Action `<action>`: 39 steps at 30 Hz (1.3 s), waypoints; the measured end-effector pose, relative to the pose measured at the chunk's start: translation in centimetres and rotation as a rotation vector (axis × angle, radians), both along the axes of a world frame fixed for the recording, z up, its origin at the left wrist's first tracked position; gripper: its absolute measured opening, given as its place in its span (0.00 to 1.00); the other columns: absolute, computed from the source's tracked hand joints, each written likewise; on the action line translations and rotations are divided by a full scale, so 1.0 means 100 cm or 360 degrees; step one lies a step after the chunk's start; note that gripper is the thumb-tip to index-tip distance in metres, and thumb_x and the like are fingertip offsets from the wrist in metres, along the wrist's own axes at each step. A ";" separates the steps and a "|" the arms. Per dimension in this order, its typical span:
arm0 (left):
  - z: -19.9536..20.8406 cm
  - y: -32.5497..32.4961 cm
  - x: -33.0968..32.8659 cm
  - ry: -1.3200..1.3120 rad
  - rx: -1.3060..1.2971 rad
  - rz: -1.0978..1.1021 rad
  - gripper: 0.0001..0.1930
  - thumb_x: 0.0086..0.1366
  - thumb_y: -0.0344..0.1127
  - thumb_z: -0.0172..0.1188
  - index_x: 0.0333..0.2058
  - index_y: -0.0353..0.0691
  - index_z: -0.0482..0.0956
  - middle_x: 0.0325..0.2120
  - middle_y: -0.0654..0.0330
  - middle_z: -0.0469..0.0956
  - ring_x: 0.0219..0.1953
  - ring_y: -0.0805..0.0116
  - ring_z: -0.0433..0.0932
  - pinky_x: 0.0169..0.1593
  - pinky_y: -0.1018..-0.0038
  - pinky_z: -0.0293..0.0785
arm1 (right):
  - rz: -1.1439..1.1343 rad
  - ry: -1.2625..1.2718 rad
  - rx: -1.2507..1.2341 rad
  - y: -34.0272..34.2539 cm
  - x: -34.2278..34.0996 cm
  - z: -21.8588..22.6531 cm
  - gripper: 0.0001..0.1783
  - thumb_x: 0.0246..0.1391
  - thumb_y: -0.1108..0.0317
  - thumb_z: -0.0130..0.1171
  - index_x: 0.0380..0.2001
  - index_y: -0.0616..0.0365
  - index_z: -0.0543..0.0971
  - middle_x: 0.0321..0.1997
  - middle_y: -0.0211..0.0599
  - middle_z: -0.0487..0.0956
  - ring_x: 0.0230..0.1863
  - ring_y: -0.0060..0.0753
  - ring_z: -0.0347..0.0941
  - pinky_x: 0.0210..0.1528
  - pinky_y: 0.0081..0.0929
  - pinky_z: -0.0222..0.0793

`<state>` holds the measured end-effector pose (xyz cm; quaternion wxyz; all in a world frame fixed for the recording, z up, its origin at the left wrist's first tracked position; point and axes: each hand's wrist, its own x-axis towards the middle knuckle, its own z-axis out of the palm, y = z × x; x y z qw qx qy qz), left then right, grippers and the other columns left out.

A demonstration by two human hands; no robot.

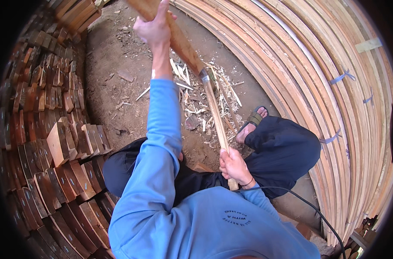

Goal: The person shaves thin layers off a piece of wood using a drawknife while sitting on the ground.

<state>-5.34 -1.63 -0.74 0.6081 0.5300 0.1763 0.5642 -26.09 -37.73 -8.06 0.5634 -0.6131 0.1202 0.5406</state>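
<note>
Left grip (154, 31) closed on broad plank (185, 49), 11 o'clock; right grip (234, 166) closed on slim shaft (214, 105), 4–5. Dirt floor (106, 97) opens between block stack (37, 172), 9, and board edges (308, 86), 2.

Dark ring of lettering (236, 218), 1 line across its middle, on blue shirt (175, 224)

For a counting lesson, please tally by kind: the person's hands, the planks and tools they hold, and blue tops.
Hands: 2, the left hand and right hand
Held plank: 1
Held wooden-handled tool: 1
Blue top: 1
Total: 5
</note>
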 end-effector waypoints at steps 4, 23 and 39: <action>0.026 -0.001 -0.007 -0.0014 0.0022 0.0087 0.12 0.62 0.35 0.74 0.35 0.35 0.80 0.21 0.62 0.79 0.20 0.72 0.78 0.26 0.75 0.75 | 0.0033 -0.0082 0.0140 0.008 0.015 -0.006 0.13 0.76 0.60 0.42 0.35 0.54 0.64 0.19 0.23 0.62 0.12 0.15 0.57 0.10 0.22 0.56; 0.021 0.007 0.045 0.0223 0.0255 -0.0785 0.11 0.61 0.35 0.63 0.32 0.30 0.83 0.22 0.54 0.82 0.24 0.65 0.82 0.30 0.69 0.78 | 0.0079 0.0080 0.0077 0.007 0.090 -0.052 0.15 0.76 0.54 0.44 0.35 0.50 0.64 0.20 0.21 0.60 0.13 0.14 0.53 0.11 0.19 0.47; 0.006 0.018 0.066 -0.0029 0.0319 -0.0394 0.14 0.65 0.38 0.67 0.35 0.28 0.83 0.21 0.57 0.80 0.21 0.68 0.80 0.28 0.72 0.77 | -0.0173 0.0100 0.0195 0.031 0.027 -0.049 0.16 0.77 0.53 0.39 0.38 0.52 0.67 0.19 0.21 0.60 0.12 0.15 0.53 0.10 0.21 0.51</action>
